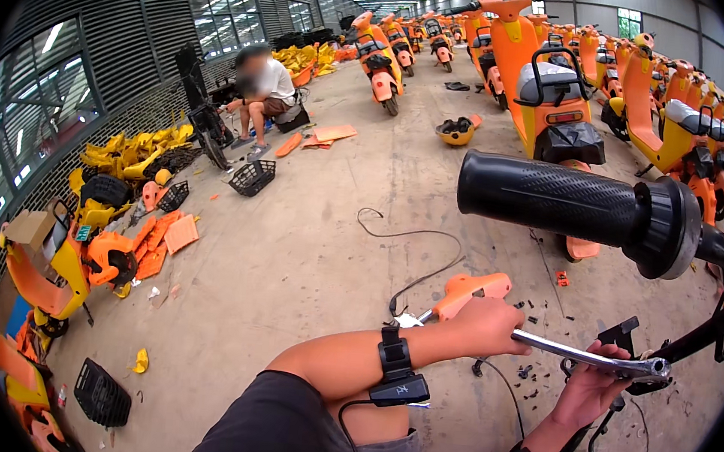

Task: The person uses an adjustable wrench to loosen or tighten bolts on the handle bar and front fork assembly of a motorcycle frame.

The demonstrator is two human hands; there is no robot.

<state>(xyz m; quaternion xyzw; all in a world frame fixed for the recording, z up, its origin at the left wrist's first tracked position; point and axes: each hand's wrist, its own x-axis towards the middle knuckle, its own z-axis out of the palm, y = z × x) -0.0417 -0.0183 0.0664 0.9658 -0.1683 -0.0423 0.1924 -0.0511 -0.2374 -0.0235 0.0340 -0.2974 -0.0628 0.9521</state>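
1. Looming nearest, black ribbed rubber handlebar grip (pixel 554 194) sits above both hands; a sudden upward slip could knock knuckles on it or on the bent black metal handlebar tube (pixel 696 341).
2. Thin black cable (pixel 343 418) loops from the black strapped wrist device (pixel 399 390) on the left arm; a wide swing could snag it.
3. Left hand (pixel 487 325) is clenched around the long chrome metal wrench (pixel 575 350), so that tool is in front of the person, slanting across to the right, under the handlebar grip. Uneven pull could slip it.
4. Right hand (pixel 591 388) has fingers against the wrench near its head; can't tell if they close around it. Pinch risk between the wrench and the black metal bracket (pixel 621 335) just beside it. Whether the head is seated on anything is unclear; if poorly seated, it could jump off.
5. Small dark loose parts (pixel 526 372) lie on the bare concrete floor (pixel 308 247) beyond; a foot could scatter them.
6. Farther, long black loose cable (pixel 453 267) curls across the floor: trip hazard if someone walks through.
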